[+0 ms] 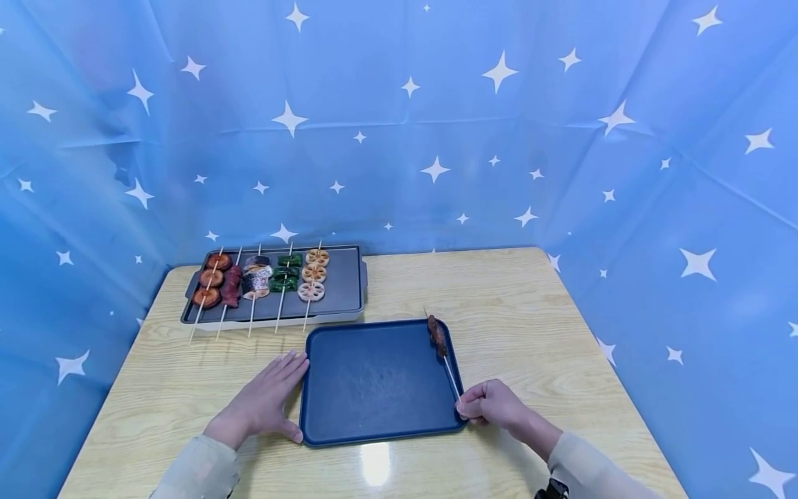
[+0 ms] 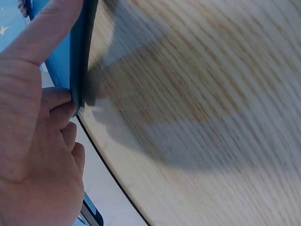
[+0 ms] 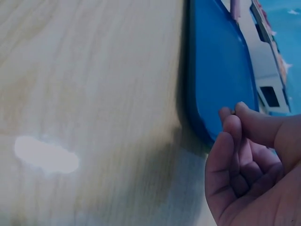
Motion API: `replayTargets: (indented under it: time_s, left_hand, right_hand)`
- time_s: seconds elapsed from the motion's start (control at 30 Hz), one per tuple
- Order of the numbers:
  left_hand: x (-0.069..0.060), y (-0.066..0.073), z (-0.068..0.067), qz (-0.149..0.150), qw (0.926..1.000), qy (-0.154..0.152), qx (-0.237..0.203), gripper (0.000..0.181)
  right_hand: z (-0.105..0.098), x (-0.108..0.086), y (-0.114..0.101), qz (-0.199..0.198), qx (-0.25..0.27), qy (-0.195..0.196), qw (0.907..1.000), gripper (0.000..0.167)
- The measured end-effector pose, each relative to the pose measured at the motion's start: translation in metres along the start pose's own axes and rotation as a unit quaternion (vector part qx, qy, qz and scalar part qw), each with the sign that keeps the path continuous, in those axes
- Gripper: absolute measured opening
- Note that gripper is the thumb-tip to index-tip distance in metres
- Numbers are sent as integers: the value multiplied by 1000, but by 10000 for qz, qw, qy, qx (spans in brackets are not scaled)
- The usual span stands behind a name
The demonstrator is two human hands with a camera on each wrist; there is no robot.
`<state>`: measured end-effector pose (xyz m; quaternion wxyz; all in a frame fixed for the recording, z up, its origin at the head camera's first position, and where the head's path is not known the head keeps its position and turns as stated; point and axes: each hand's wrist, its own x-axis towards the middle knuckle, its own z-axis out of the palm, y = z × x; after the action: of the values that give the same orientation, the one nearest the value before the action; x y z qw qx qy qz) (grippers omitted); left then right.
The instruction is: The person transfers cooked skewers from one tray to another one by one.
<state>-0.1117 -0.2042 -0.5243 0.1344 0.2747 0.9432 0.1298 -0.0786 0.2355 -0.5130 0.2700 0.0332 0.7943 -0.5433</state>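
Brown meat skewer (image 1: 438, 337), its stick pinched by the right hand (image 1: 489, 404), seems mid-placing or mid-lifting at the blue tray (image 1: 374, 388), left hand (image 1: 268, 400) bracing with loosely extended fingers; steadiness seems needed next.

Off the left side of the blue tray (image 1: 380, 388), toward the wearer, a left sleeve (image 1: 196, 471) in pale greyish off-white ends at the wrist, leaving the left hand (image 1: 268, 398) bare. Its cloth is plain and softly creased — a dark sliver (image 1: 231, 493) shows at its edge, too small to make out. Beyond the tray's near right corner, a matching right sleeve (image 1: 595, 470) stops short of the bare right hand (image 1: 495, 405). Beside that cuff sits a small black device (image 1: 552, 490) — partly cut off, its kind unclear.
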Motion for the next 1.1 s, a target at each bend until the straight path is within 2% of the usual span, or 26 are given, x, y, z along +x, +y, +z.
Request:
replayTargets:
  time_s: [0.27,0.5,0.63,0.87,0.93,1.1]
  left_hand:
    - [0,1,0,-76,10000,-31,-49,132]
    - [2,1,-1,-121,9999,-104,-16,132]
    - [1,2,-2,-104,9999,-83,2,132]
    - [2,3,-2,-93,9999,-76,31,131]
    - [2,3,-2,-116,9999,-91,33,131]
    - [2,4,-3,-160,9998,-140,-23,131]
  right_hand:
    - [9,0,0,0,132,-77,9999,19]
    - [14,3,-4,-246,-542,68,9982,17]
    - [15,3,-6,-363,-752,137,9964,17]
    - [18,4,-5,-312,-584,-19,9978,9]
    - [18,4,-4,-277,-692,-6,9972,11]
    - [19,5,-5,-442,-1335,170,9899,16]
